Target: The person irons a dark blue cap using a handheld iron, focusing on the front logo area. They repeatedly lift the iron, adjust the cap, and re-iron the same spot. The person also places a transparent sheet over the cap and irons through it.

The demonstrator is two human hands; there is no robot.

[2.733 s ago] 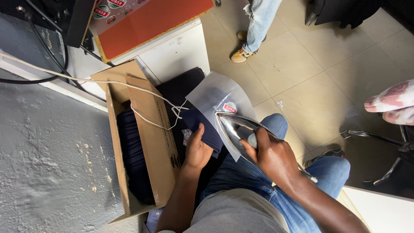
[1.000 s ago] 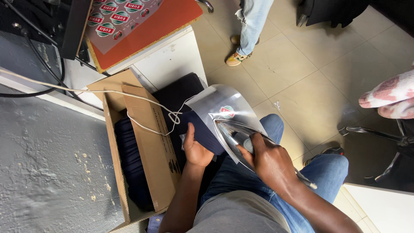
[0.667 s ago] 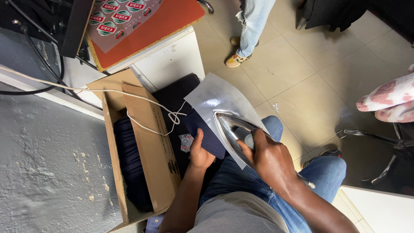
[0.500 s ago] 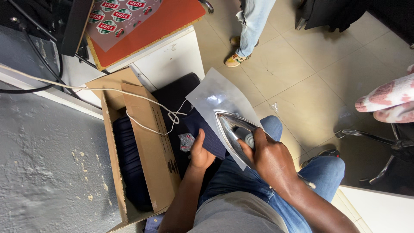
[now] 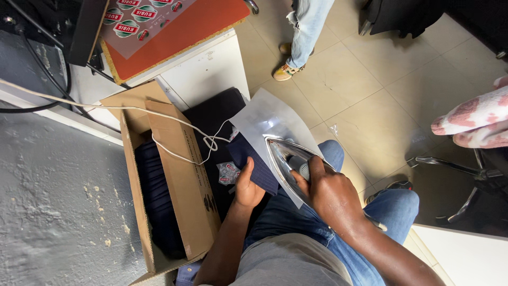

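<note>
centre frame: right hand (image 5: pixel 330 193) gripping iron (image 5: pixel 288 164) over white sheet (image 5: pixel 267 119); left hand (image 5: pixel 247 186) fingers flat, pinning navy fabric (image 5: pixel 254 164). pressing step underway.

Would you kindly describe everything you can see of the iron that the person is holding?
The iron is shiny, silvery metal with a pointed nose aimed up-left in the picture. The right hand grips its pale handle from above, hiding the rear. It is tilted and rests on a white sheet laid over dark blue fabric on the lap, which the left hand steadies beside it.
</note>
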